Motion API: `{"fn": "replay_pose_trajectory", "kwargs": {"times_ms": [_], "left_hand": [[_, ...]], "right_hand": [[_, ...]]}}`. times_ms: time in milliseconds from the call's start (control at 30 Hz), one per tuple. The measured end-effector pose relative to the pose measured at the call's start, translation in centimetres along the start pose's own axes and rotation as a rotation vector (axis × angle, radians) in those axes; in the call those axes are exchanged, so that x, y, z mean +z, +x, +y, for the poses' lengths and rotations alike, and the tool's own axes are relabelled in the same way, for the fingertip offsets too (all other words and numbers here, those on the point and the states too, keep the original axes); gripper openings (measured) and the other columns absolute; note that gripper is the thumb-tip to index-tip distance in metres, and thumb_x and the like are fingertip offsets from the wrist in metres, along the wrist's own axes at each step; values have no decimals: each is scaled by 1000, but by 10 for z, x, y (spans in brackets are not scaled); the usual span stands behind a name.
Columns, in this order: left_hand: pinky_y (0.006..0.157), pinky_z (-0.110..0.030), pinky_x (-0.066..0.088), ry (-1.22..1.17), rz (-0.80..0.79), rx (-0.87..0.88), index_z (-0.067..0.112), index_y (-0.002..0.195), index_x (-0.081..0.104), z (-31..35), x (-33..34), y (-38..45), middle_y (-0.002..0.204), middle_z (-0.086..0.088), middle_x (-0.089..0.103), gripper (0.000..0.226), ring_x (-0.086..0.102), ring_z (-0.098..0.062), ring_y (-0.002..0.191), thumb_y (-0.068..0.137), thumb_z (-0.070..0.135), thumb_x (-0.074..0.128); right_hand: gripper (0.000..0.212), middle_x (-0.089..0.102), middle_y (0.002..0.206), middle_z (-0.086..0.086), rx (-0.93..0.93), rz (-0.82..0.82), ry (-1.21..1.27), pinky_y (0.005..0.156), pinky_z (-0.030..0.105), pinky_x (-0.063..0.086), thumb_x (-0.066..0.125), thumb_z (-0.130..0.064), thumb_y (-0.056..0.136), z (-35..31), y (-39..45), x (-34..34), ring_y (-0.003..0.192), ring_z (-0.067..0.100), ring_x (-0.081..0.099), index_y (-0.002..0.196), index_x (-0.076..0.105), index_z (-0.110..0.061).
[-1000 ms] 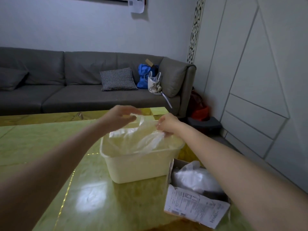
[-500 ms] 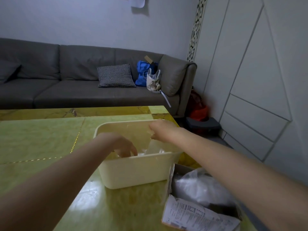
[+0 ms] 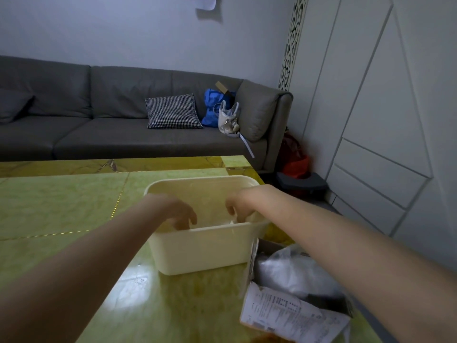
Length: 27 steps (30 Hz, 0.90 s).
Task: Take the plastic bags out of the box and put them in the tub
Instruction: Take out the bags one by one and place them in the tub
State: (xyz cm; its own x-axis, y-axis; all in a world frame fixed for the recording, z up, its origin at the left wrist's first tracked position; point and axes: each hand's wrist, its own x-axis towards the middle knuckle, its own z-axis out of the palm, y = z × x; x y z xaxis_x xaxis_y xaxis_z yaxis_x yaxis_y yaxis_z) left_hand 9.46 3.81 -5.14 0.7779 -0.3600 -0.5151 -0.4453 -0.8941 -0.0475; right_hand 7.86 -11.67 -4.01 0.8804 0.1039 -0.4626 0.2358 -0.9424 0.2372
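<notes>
A cream plastic tub (image 3: pixel 202 251) stands on the green table. Both my hands reach down inside it. My left hand (image 3: pixel 180 214) points its fingers down into the tub, with the tips hidden behind the front wall. My right hand (image 3: pixel 241 206) has its fingers curled over a clear plastic bag (image 3: pixel 231 222), of which only a small white bit shows above the rim. To the right of the tub is an open cardboard box (image 3: pixel 284 315) with a paper label on its front. More crumpled plastic bags (image 3: pixel 291 273) lie in it, under my right forearm.
The glossy green table (image 3: pixel 74 219) stretches off to the left. Its right edge runs close past the tub and the box. Behind it is a grey sofa (image 3: pixel 99 134) with a checked cushion and bags. White wall panels are on the right.
Both hands have gone down from above the tub into it, taking the plastic bag with them. The bag, held spread above the rim before, is now almost hidden inside.
</notes>
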Motion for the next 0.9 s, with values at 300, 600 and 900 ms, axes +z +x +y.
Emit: {"fn": "replay_pose_trajectory", "kwargs": {"times_ms": [300,600,900], "left_hand": [[91,-29,46,-148,275,186,21,119,60,24,-31,-61,104,-3,70,27,61,-13,87,92,19,53],[83,-23,40,-190,347,419,20,127,54,76,-10,-106,125,0,54,44,55,-18,107,85,27,65],[63,-17,49,-576,346,397,0,108,65,92,5,-111,99,-13,69,24,64,-17,74,90,14,58]], "right_hand": [[21,68,74,5,-29,193,227,62,25,50,59,-20,91,5,-108,-36,63,15,61,82,69,-3],[20,63,81,8,30,143,171,56,24,41,69,-19,84,-15,-165,5,72,20,56,95,69,-2],[12,59,68,-3,-102,492,672,55,20,47,55,-12,93,-6,-186,-26,53,2,56,92,64,-4]]}}
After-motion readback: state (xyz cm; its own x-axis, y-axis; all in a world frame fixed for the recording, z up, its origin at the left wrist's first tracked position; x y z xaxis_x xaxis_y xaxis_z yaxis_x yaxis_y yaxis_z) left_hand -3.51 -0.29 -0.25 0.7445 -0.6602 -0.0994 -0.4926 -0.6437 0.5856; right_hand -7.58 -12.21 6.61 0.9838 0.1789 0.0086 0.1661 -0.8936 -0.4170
